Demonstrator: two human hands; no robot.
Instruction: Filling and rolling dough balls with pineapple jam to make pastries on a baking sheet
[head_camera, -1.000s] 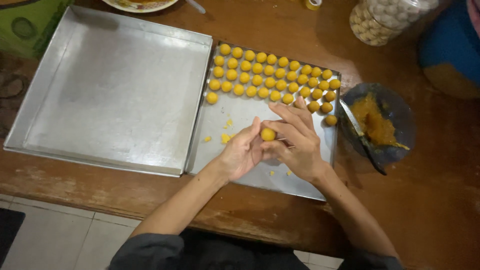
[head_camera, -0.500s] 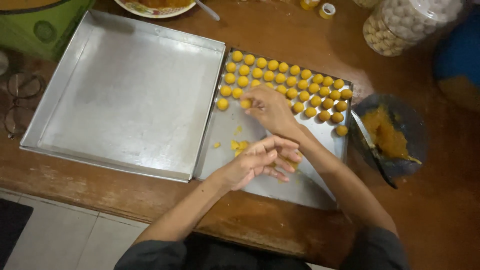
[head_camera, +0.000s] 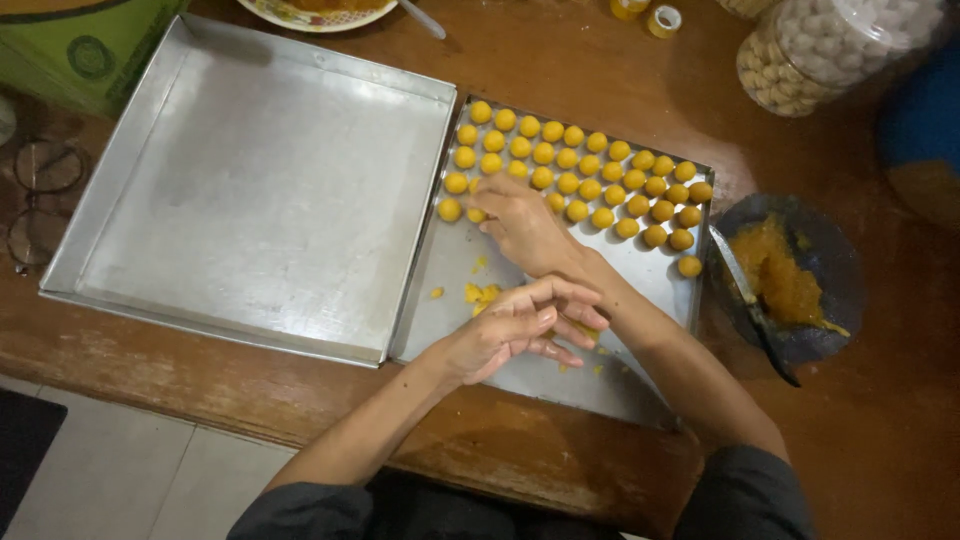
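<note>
fingers (head_camera: 487, 200) now farther along ball rows (head_camera: 580, 175)

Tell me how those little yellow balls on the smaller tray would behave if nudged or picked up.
The yellow balls look round and smooth, so a nudge would probably roll them across the flat tray. Crumbs near the left hand suggest a soft, crumbly paste, likely to dent if squeezed. Being small, each is probably light.
</note>
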